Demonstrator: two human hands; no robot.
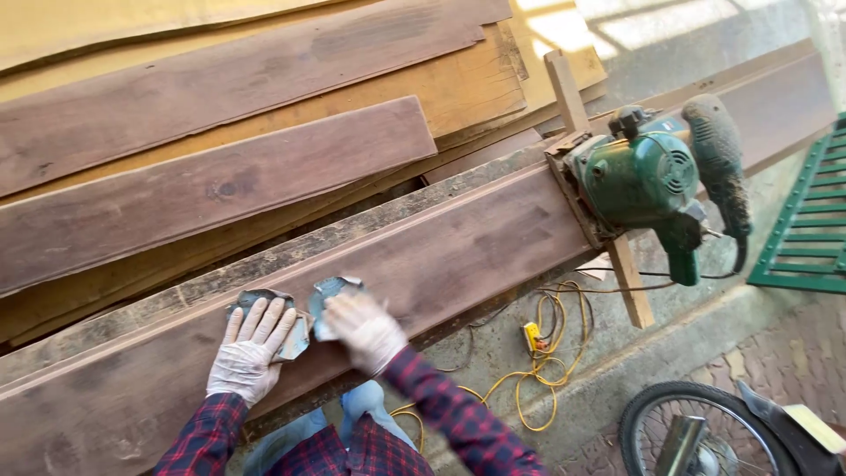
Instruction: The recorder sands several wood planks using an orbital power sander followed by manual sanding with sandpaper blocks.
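Both hands, left hand (249,350) flat, right hand (364,329) curled, press sandpaper (300,330) onto the plank (458,251).

A long reddish-brown wooden plank (458,251) runs from seven o'clock up to two o'clock, carrying the things; two worn grey sandpaper sheets (295,330) lie flat on it toward seven o'clock; a green electric circular saw (648,181) sits on it toward two o'clock.
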